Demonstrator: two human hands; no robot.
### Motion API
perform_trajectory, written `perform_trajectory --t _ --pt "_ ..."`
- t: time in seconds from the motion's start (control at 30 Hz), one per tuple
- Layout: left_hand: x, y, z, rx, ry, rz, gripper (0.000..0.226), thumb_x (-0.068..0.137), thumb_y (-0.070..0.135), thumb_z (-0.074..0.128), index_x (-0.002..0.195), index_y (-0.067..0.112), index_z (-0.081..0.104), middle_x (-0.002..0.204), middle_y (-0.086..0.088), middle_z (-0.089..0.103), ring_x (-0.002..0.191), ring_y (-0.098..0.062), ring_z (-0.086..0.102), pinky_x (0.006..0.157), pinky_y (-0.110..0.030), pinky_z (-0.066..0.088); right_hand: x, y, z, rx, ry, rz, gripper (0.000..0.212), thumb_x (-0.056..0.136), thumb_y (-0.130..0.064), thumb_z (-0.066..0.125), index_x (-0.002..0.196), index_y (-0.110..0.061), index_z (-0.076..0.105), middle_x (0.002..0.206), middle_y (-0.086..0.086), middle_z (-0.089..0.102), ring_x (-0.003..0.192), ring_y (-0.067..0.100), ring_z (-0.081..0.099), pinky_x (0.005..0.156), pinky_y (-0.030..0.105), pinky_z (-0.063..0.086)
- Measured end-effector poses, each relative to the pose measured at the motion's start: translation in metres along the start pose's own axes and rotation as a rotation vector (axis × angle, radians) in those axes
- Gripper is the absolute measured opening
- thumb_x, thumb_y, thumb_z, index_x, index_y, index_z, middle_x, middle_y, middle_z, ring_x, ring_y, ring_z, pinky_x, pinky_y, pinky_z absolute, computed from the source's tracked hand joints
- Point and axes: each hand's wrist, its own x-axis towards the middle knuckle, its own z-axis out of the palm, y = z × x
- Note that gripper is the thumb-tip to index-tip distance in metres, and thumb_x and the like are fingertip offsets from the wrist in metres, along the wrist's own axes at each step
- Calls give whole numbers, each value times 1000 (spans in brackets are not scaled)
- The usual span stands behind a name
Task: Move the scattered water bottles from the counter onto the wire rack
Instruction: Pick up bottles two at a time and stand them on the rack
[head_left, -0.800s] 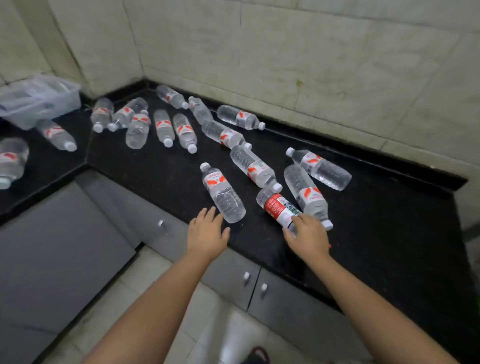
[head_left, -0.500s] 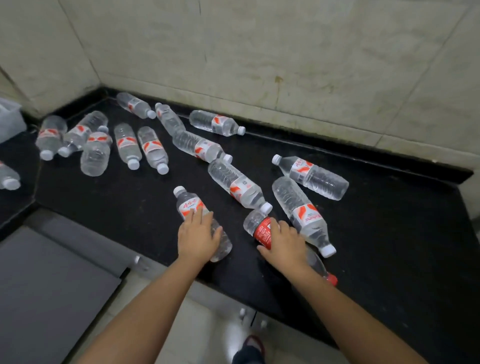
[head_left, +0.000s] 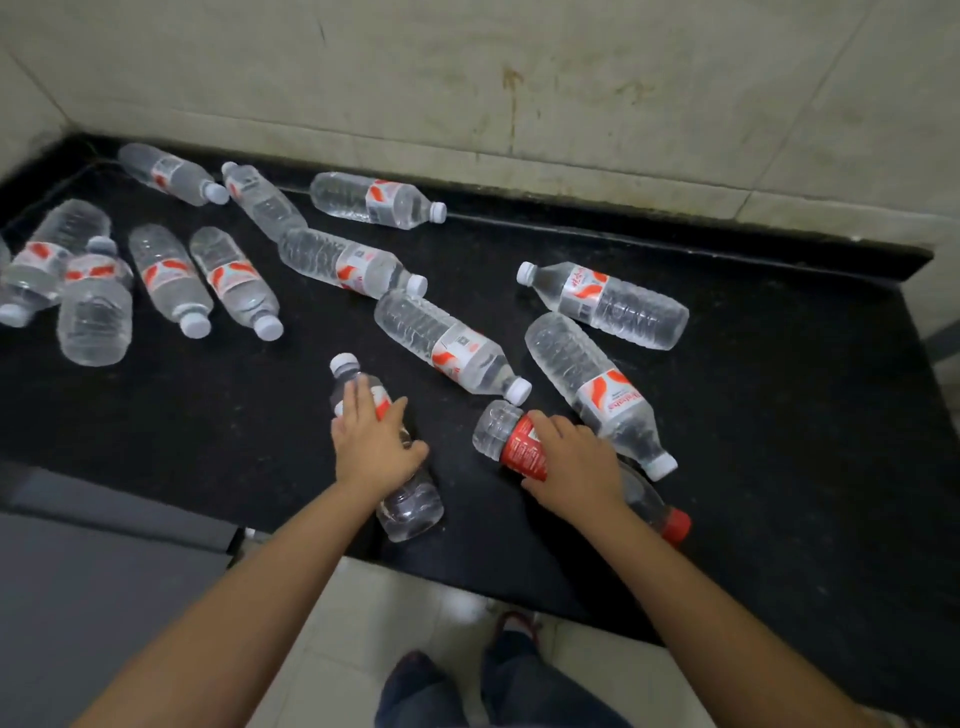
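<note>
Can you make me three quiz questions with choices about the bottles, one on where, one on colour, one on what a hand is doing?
1. Where does the bottle with the all-red label lie?
A. Near the front edge of the counter, under the right hand
B. Against the back wall
C. On the floor

2. What colour is that bottle's cap?
A. White
B. Red
C. Blue

3. What is the left hand doing?
A. Hanging free in the air
B. Pointing at the wall
C. Lying over a white-capped bottle that rests on its side

Answers: 1 A, the right hand covers it close to the front edge. 2 B, a red cap shows just past the right wrist. 3 C, the fingers curl across the bottle's label, and the bottle is flat on the counter.
</note>
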Motion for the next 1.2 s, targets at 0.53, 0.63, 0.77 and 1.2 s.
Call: perform_trajectory --t 0.53,0.63,0.77,1.2 --pt "-40 -29 9 -227 -123 214 83 88 32 58 147 5 6 157 -14 3 146 -27 -1 118 -35 8 -89 -6 20 404 281 161 56 74 -35 33 103 -2 68 114 14 67 116 30 55 112 45 26" --pt "-46 -29 9 -217 -105 190 83 87 37 58 147 11 7 157 -11 6 145 -28 6 116 -38 18 -82 -28 31 401 378 464 57 78 -44 41 105 -2 68 129 16 56 131 31 41 114 49 15" --pt "-51 -34 5 -108 -81 301 72 90 37 51 147 15 12 158 -6 5 145 -24 8 114 -36 24 -76 -48 23 518 332 834 59 86 -38 57 138 -18 38 158 9 2 145 31 -3 113 59 7" --pt "-23 -69 -20 -200 -343 471 55 98 13 37 146 4 11 157 -15 9 145 -24 12 115 -28 15 -96 -72 32 462 164 593 79 74 -21 69 141 -25 28 157 2 -13 141 33 7 107 41 35"
